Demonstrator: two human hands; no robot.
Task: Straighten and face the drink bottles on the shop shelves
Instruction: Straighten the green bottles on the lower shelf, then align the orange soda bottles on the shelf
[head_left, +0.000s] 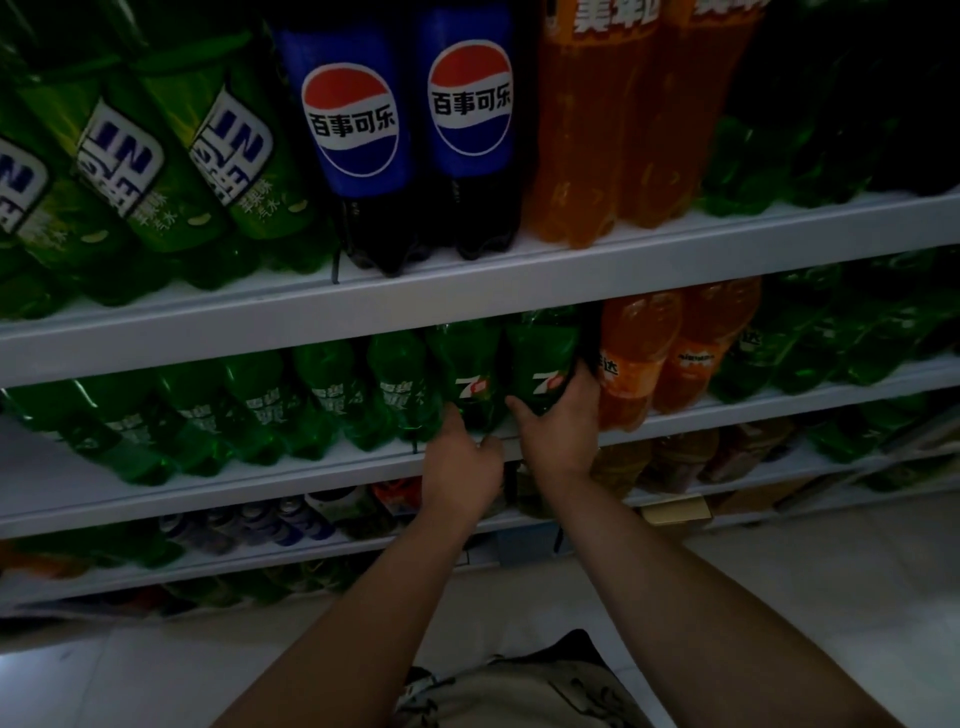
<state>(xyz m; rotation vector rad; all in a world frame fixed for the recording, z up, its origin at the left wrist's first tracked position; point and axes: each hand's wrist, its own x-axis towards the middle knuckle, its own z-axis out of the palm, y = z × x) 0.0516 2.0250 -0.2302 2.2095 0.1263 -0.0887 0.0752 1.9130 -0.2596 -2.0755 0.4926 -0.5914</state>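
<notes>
Two green 7-Up bottles stand side by side on the middle shelf (311, 470). My right hand (558, 431) grips the lower body of the right 7-Up bottle (540, 358), thumb on its left side and fingers round its right side. My left hand (460, 462) is at the base of the left 7-Up bottle (465, 364), its index finger touching the bottle's left side and its thumb pointing right along the shelf edge. Both labels face outward.
Orange soda bottles (639, 353) stand just right of my right hand, green bottles (332, 395) to the left. The upper shelf (467, 291) holds green, Pepsi (467, 130) and orange bottles. Lower shelves carry cans and packets. Pale tiled floor lies below.
</notes>
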